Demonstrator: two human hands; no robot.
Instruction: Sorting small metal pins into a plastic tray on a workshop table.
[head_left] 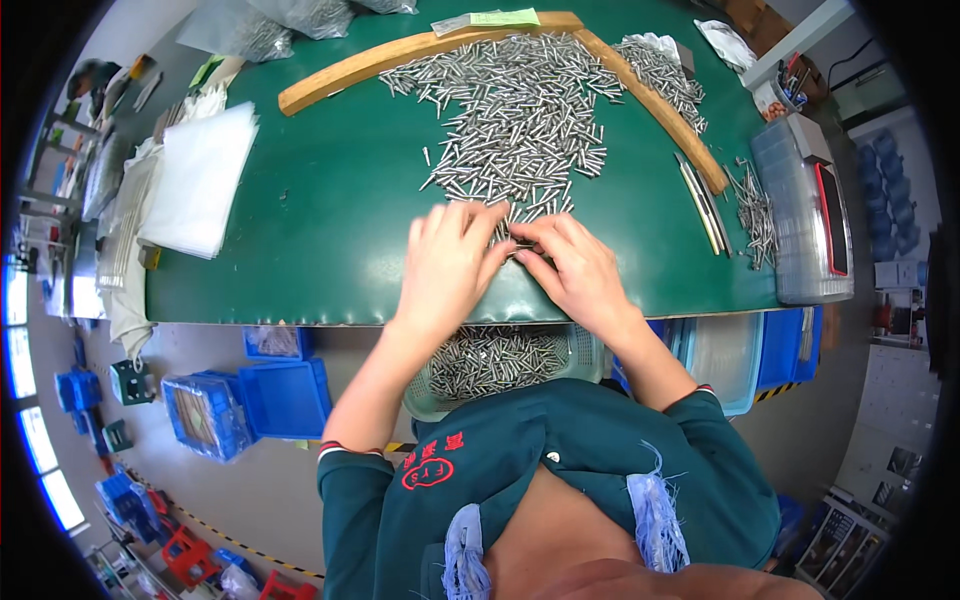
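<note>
A large heap of small silvery metal pins, each with a narrower end, spreads over the green tabletop. Both my hands are at its near tip, close to the table's front edge. My left hand has its fingers bent, with pins between fingertips and thumb. Facing it, my right hand closes thumb and forefinger around a few pins. How many each hand holds is hidden by the fingers. Below the edge, in front of my body, a pale green basket contains many similar pins.
Wooden bars border the heap at the back and right. Beyond the right bar lie more pins, several pen-like tools and a clear plastic box. White sheets lie at left. Blue bins stand below the table.
</note>
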